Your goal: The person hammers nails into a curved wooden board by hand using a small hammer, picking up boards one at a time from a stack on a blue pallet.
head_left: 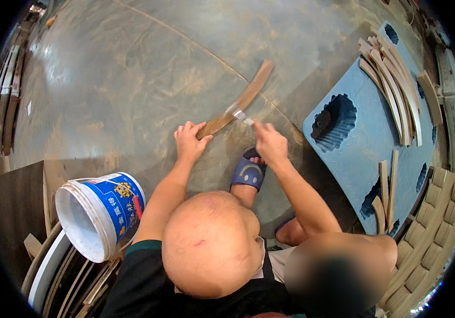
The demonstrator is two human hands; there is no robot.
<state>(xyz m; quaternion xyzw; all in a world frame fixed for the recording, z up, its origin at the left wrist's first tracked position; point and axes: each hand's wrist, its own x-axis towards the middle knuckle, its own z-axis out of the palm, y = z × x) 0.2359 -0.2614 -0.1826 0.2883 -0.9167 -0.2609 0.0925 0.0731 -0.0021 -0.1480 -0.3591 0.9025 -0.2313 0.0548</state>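
A curved brown wooden strip (252, 90) slants from my left hand up and away to the right, over the concrete floor. My left hand (189, 142) grips its near end, fingers on one edge and the thumb on the other. In my right hand (271, 144) is a small flat brush (244, 117), its handle mostly hidden in the fist. The brush's pale head meets the strip's upper face near the middle and is blurred by motion. Just below the strip is my foot in a blue slipper (249, 169).
On the right, a blue plastic pallet (339, 169) with dark recesses bears a pile of curved wooden strips (394, 79) and a few shorter pieces (386, 185). A white and blue bucket (116, 204) lies tilted at left over stacked boards (73, 281). More wood is stacked lower right (423, 233).
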